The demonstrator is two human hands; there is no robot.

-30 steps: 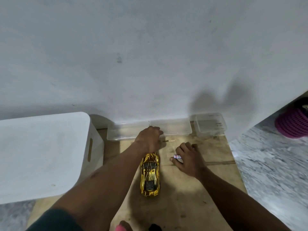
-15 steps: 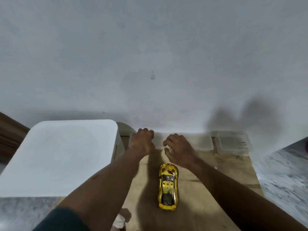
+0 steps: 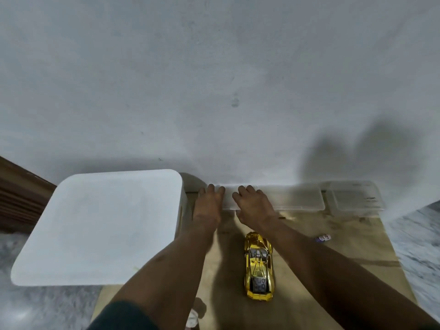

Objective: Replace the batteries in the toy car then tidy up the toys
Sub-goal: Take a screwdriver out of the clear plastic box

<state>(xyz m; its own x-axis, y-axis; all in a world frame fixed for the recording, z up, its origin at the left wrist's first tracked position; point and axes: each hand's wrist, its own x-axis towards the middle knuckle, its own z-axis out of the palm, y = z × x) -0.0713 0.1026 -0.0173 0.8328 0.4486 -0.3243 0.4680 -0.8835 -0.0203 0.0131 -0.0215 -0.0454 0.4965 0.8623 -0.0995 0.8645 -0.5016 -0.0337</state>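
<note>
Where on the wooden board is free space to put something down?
Bare board lies right of the battery, and between it and the long clear box. Crowded: by the white bin, where left hand and right hand reach that box.

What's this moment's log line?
left hand at clear box end | right hand on box | toy car, battery loose on board

Left hand (image 3: 209,206): lying palm down, fingers reaching forward, close together.
Right hand (image 3: 253,207): lying palm down, fingers stretching forward, slightly spread.
Spacing: hands sitting side by side, not touching.
Left forearm (image 3: 166,263): extending forward, bare; dark sleeve (image 3: 123,315) covering the upper arm.
Right forearm (image 3: 321,263): extending forward, angling inward, bare.
</note>
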